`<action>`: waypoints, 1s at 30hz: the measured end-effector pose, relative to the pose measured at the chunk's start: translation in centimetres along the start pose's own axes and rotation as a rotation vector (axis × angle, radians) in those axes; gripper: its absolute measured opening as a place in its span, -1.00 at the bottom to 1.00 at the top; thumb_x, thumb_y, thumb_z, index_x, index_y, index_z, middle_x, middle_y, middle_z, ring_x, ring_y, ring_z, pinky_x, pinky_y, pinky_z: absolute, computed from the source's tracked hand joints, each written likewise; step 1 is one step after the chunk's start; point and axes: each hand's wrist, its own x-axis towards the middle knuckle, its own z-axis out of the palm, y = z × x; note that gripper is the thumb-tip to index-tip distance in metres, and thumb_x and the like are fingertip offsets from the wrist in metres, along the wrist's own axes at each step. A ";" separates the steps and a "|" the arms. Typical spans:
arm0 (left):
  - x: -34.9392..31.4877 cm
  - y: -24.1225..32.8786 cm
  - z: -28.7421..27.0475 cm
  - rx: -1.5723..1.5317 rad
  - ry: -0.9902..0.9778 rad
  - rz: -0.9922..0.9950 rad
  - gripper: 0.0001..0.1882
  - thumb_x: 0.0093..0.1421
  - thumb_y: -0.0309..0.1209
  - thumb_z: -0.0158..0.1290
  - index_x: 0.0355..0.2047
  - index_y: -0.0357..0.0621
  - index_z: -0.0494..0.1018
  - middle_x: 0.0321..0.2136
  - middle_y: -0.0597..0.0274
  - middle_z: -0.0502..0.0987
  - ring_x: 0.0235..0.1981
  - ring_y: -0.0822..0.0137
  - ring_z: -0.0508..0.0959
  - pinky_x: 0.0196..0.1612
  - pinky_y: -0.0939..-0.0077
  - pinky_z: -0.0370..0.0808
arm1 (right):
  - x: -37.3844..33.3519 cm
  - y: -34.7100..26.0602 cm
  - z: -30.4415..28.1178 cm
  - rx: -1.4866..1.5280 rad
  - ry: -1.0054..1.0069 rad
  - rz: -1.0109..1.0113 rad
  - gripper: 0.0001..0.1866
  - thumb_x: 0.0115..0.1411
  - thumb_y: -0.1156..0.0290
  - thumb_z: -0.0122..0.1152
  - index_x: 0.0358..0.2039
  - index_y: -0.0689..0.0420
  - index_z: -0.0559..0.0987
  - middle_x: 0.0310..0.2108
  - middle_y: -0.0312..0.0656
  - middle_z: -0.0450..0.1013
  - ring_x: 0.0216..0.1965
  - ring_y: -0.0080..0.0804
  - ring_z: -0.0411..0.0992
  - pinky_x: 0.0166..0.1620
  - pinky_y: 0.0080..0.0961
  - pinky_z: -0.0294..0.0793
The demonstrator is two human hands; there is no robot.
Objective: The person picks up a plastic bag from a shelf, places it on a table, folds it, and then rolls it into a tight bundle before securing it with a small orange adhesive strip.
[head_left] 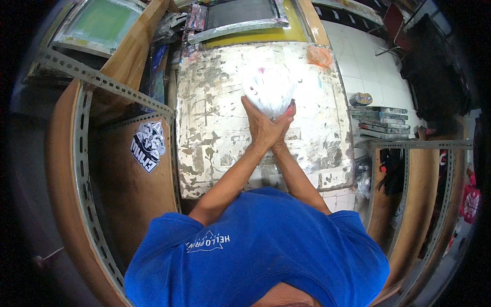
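Note:
A white, rounded bundle (268, 92), wrinkled like a plastic bag, is over the worn, paint-stained tabletop (215, 123). Glare washes out its upper part, and a few coloured spots show on it. My left hand (261, 123) grips the near left side, with one digit stretched up along it. On the near right side, my right hand (284, 125) is closed on the same bundle, partly behind my left hand. A pink patch shows at the right fingers; I cannot tell what it is. My wrists nearly touch each other.
Framed screens (240, 20) lie at the table's far end, near an orange patch (319, 56). Perforated metal shelving (105, 79) with a wooden panel borders the left. To the right, a round tin (361, 99) sits on stacked frames (383, 123), beyond which lies tiled floor.

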 end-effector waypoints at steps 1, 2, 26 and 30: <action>0.1 0.1 0.4 0.031 0.030 -0.003 0.49 -0.32 -0.10 0.46 0.27 -0.49 -0.45 0.22 -0.46 -0.07 0.26 -0.27 0.07 0.30 0.04 0.08 | -0.1 -0.1 -0.2 0.001 -0.004 0.001 0.16 -0.11 0.07 0.45 0.27 0.43 -0.06 0.17 0.25 0.09 0.19 0.20 0.10 0.25 0.00 0.06; 0.1 0.0 0.6 0.066 0.060 -0.004 0.49 -0.33 -0.11 0.47 0.27 -0.49 -0.44 0.21 -0.45 -0.06 0.26 -0.26 0.07 0.30 0.03 0.09 | -0.2 -0.3 -0.2 0.003 -0.012 0.004 0.15 -0.10 0.08 0.44 0.27 0.43 -0.06 0.17 0.25 0.09 0.19 0.20 0.10 0.26 0.00 0.06; 0.8 -3.9 2.4 0.089 0.335 0.000 0.23 -0.23 -0.18 0.43 0.24 -0.42 -0.18 0.01 -0.31 0.30 0.02 -0.10 0.39 0.10 0.10 0.33 | 2.5 0.5 -5.3 0.293 -0.266 -0.068 -0.58 -0.08 0.78 0.21 -0.12 0.40 0.50 -0.06 0.06 0.38 -0.14 -0.17 0.53 -0.11 -0.46 0.62; 0.7 -3.4 2.4 0.083 0.334 0.037 0.29 -0.31 -0.17 0.48 0.23 -0.44 -0.15 0.05 -0.27 0.27 0.07 -0.05 0.34 0.16 0.14 0.29 | 3.7 0.6 -6.0 0.179 -0.301 -0.139 -0.66 -0.11 0.70 0.23 -0.23 0.35 0.53 -0.21 0.03 0.48 -0.21 -0.12 0.55 -0.16 -0.38 0.58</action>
